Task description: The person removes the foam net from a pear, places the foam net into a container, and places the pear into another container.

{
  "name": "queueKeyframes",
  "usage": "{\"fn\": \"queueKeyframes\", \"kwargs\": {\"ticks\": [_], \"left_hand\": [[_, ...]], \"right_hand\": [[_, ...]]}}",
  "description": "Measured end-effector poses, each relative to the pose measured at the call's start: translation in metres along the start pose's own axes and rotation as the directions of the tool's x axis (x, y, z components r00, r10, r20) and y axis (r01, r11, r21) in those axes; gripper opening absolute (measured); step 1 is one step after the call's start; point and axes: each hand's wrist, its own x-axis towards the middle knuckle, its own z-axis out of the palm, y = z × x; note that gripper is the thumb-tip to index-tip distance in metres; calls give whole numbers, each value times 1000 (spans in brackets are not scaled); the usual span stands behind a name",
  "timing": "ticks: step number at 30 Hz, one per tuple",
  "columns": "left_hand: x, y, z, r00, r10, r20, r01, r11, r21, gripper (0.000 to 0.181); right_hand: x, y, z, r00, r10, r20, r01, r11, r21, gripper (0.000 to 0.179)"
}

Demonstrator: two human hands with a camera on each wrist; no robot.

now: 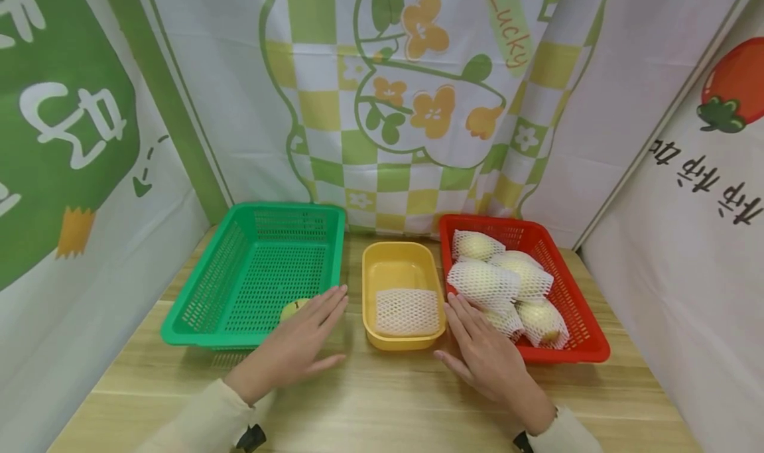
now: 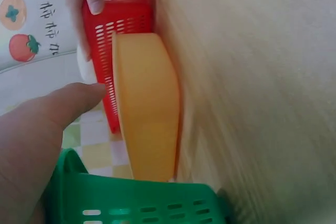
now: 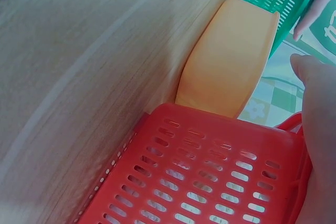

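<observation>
In the head view my left hand [image 1: 298,343] lies with straight fingers over the near right corner of the green basket [image 1: 197,339]. A yellow-green fruit [image 1: 292,308] in that basket is partly hidden behind the hand. My right hand [image 1: 486,353], fingers also straight, is at the near left corner of the red basket [image 1: 573,357]. Several pale round fruits in white foam nets [image 1: 483,282] fill the red basket. Between the hands stands a yellow tub [image 1: 396,260] with a flattened white foam net [image 1: 407,312] in it. Neither hand grips anything.
All three containers stand in a row on a wooden table [image 1: 382,406]. A patterned cloth [image 1: 418,194] hangs right behind them, and printed white side panels [image 1: 674,274] close in the table left and right.
</observation>
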Motion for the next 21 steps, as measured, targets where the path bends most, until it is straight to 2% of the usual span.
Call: {"fn": "queueKeyframes", "kwargs": {"ticks": [6, 10, 16, 21], "left_hand": [[-1, 2, 4, 1000, -3, 8, 2, 1000, 31, 93], [-1, 3, 5, 1000, -4, 0, 4, 1000, 31, 94], [-2, 3, 8, 1000, -14, -13, 14, 999, 37, 94], [-3, 3, 11, 1000, -14, -19, 15, 999, 52, 94]], "right_hand": [[-1, 0, -1, 1000, 1, 7, -2, 1000, 14, 86], [-1, 1, -8, 999, 7, 54, -11, 996, 86, 88], [4, 9, -29, 984, 7, 177, -56, 960, 276, 87], [17, 22, -56, 975, -5, 223, -64, 952, 299, 87]]}}
